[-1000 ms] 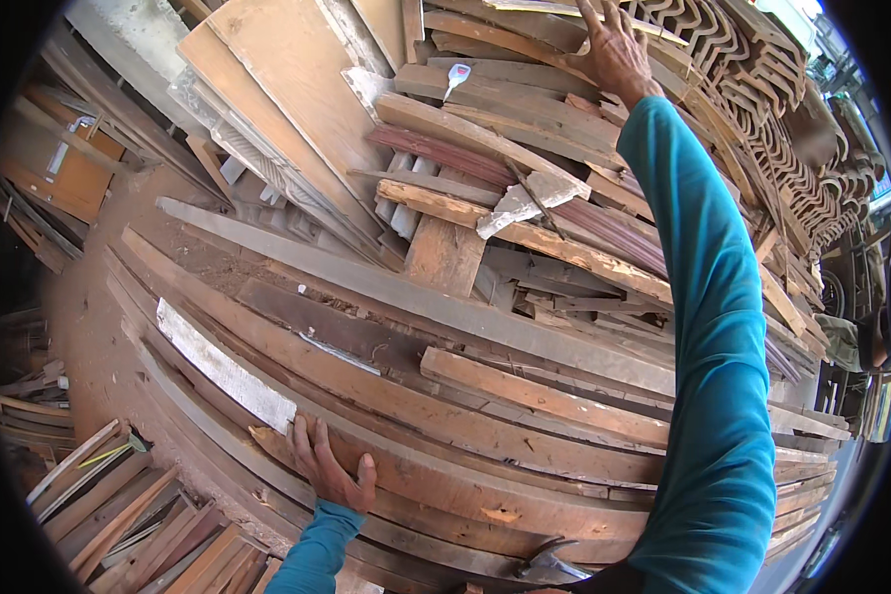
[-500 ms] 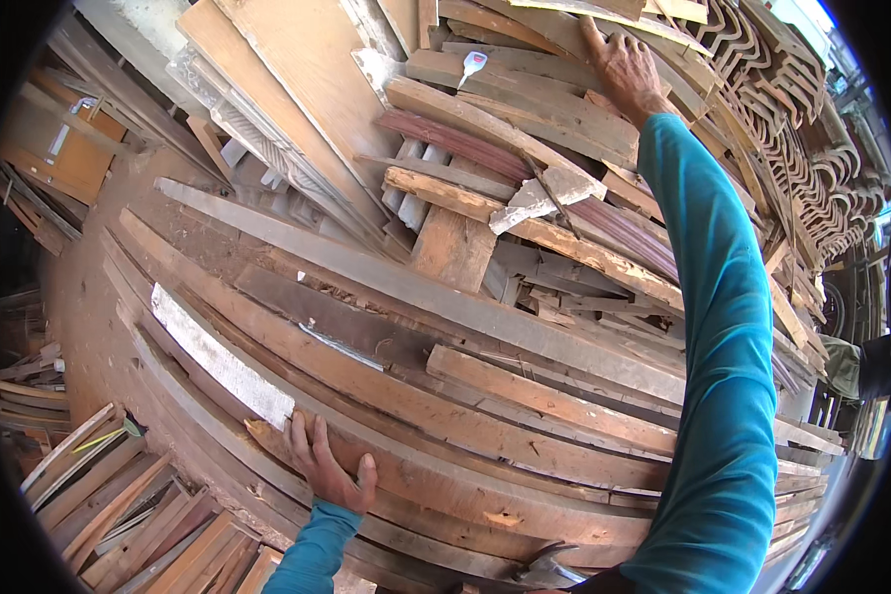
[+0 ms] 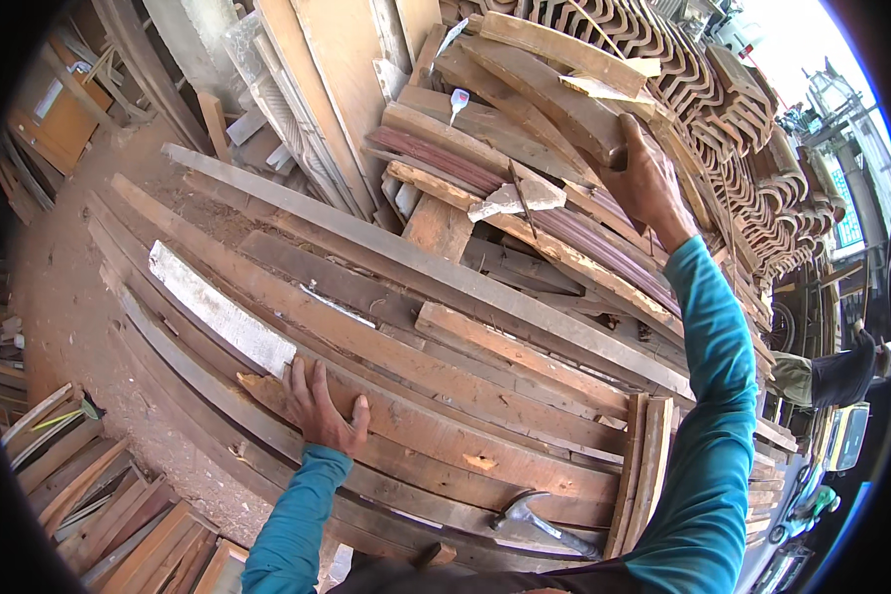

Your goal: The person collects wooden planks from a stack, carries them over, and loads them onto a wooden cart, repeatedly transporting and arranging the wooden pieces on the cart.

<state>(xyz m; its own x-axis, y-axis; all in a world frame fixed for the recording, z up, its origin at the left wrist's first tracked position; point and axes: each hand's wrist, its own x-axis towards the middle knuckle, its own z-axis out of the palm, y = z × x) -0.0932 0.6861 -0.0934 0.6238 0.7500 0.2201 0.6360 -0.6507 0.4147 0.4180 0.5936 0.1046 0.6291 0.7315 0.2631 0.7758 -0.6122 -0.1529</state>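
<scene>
My left hand [image 3: 327, 411] rests on a long brown plank [image 3: 406, 431], fingers spread and thumb apart. Its fingertips touch the end of a white-painted strip of wood [image 3: 223, 305]. At the upper right, my right hand [image 3: 653, 188] is closed round the near end of a thick, curved brown board [image 3: 549, 87] on the scrap-wood pile. That end shows a dark notch beside my fingers. A claw hammer [image 3: 549, 525] lies across the planks near the lower edge. Beside my right forearm two short battens [image 3: 639, 470] lie crosswise on the planks.
Stacked wavy brown pieces [image 3: 703, 109] rise behind the pile. Tall panels [image 3: 332, 89] lean at the back. More cut lengths [image 3: 139, 525] stand at lower left beside the dirt floor [image 3: 69, 297]. At far right a person [image 3: 841, 371] is near parked vehicles.
My right hand has come nearer and closed on the curved board, which now sits raised on the pile. My left hand stays on the plank. The view has shifted, showing more at right.
</scene>
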